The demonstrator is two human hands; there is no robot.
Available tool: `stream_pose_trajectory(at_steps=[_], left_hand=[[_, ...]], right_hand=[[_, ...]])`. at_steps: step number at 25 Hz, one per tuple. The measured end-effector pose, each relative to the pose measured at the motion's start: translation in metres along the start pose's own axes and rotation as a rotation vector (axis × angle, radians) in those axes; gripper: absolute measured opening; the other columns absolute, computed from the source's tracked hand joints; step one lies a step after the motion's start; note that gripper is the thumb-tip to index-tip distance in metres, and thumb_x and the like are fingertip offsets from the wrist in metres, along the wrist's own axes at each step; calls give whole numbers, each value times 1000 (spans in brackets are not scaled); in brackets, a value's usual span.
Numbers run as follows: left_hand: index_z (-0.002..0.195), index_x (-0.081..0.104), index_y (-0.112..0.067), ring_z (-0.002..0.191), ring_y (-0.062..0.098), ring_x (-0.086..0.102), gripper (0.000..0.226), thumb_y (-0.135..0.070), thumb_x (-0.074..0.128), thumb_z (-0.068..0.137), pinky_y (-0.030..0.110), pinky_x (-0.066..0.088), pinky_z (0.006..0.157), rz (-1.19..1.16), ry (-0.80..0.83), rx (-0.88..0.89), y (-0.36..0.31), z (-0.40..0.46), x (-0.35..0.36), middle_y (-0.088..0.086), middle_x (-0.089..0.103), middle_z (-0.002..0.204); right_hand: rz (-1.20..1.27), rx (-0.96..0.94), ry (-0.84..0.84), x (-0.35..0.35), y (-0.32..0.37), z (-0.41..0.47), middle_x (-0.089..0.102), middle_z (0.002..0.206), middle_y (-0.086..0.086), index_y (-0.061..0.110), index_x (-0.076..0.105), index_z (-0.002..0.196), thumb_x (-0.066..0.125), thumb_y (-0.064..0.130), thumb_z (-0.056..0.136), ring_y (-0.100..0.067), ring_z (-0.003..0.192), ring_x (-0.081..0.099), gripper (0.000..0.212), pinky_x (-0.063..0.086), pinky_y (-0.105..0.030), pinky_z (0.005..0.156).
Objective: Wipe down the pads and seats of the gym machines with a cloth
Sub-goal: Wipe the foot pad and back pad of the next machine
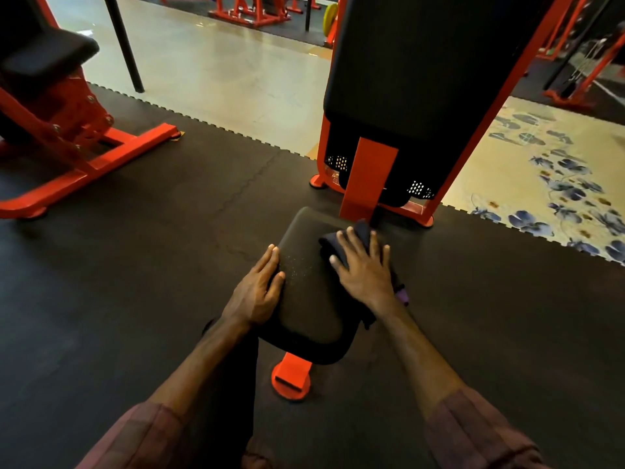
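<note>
From the head camera, looking down, a black padded seat (311,286) sits on an orange post with a round orange foot (291,380) on dark rubber floor mats (135,265). The right hand (363,265) lies flat on a dark cloth (358,231) at the seat's far right corner, fingers spread wide and pressing down on the cloth rather than gripping it; part of the cloth hangs over the seat's right edge. The left hand (258,289) rests along the seat's left edge, fingers close together and nearly straight, thumb lying on the top surface, apparently steadying the pad and holding nothing. Between the two hands a scatter of pale specks (296,265) shows on the seat top, so this seat looks to be mid-wipe rather than finished. Just behind the seat rises the tall black back pad (416,62) in its orange frame (368,177). A second orange machine with its own black pad (44,59) stands well apart to the left. The step in hand is wiping the seat. The next move probably calls for dragging the cloth leftward and toward the body across the speckled middle, keeping the palm flat so the cloth does not bunch or slip off the right edge, with the left hand shifting clear as the cloth nears it. The back pad likely comes after.
</note>
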State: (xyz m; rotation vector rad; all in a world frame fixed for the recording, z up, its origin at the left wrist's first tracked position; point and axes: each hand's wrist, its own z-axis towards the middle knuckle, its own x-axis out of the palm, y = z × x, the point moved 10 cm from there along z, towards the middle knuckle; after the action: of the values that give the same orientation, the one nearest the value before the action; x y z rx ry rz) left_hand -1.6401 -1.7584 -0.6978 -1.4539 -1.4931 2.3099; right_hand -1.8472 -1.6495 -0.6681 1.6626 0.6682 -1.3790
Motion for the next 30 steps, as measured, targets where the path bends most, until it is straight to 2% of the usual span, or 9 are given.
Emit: stream_pose_trajectory(at_steps=[3, 6, 8, 12, 17, 19, 23, 27, 30], left_hand=[[167, 26, -17, 154, 3, 19, 65, -43, 42, 109, 22, 20, 123, 11, -3, 2, -2, 0, 1, -5, 15, 174], [167, 25, -18, 155, 4, 17, 69, -47, 38, 106, 20, 16, 122, 27, 8, 4, -3, 0, 0, -5, 15, 174], [167, 24, -18, 155, 3, 16, 72, -50, 36, 103, 20, 16, 123, 12, 14, 5, -2, 0, 1, -6, 15, 174], [167, 25, -21, 157, 4, 18, 71, -50, 38, 103, 22, 17, 125, -24, 10, 2, 3, 0, 2, -8, 16, 174], [167, 21, -28, 157, 2, 17, 69, -53, 37, 105, 29, 20, 127, -31, 24, -10, 10, 1, 4, -15, 12, 174], [167, 20, -29, 157, 1, 17, 69, -53, 36, 105, 29, 21, 127, -27, 29, -8, 10, 1, 5, -16, 11, 174], [167, 21, -27, 157, 2, 16, 70, -53, 36, 104, 28, 21, 127, -37, 32, -14, 7, -1, 4, -13, 11, 174], [168, 18, -28, 155, 1, 14, 71, -53, 35, 103, 27, 20, 124, -48, 51, -21, 3, -2, 2, -15, 8, 174], [168, 18, -27, 155, 1, 14, 72, -53, 35, 102, 27, 21, 124, -53, 54, -20, 1, -3, 1, -14, 8, 174]], right_hand=[[6, -156, 9, 5, -13, -29, -1, 174, 24, 48, 12, 166, 29, 67, 107, -19, 163, -12, 64, -4, -62, 129], [75, 130, 11, -7, -48, 16, -2, 176, 18, 46, 13, 166, 33, 66, 107, -29, 162, -12, 66, -2, -68, 126], [28, 194, 57, -7, -33, 42, -3, 177, 12, 43, 9, 167, 29, 67, 107, -38, 162, -10, 68, -2, -70, 125], [-101, -176, 46, 0, -2, 17, -4, 176, 19, 51, 6, 165, 27, 72, 104, -31, 163, 0, 68, 2, -60, 127], [83, 242, 87, -18, -56, 61, 6, 177, 8, 50, 14, 164, 31, 74, 102, -43, 159, 11, 69, 16, -70, 123], [-17, 160, 112, -13, -30, 77, 10, 176, 6, 46, 12, 165, 28, 74, 103, -42, 158, 15, 70, 16, -69, 123], [-85, -208, 70, -17, -26, 46, -10, 177, 11, 48, 9, 166, 28, 74, 103, -29, 162, 10, 71, 16, -60, 128], [101, 175, 75, -25, -68, 67, 6, 177, -5, 46, 23, 164, 37, 70, 105, -38, 160, 16, 65, 23, -59, 126], [-44, 88, 63, -17, -16, 94, 18, 174, -11, 41, 22, 165, 32, 67, 106, -38, 157, 24, 66, 21, -55, 127]])
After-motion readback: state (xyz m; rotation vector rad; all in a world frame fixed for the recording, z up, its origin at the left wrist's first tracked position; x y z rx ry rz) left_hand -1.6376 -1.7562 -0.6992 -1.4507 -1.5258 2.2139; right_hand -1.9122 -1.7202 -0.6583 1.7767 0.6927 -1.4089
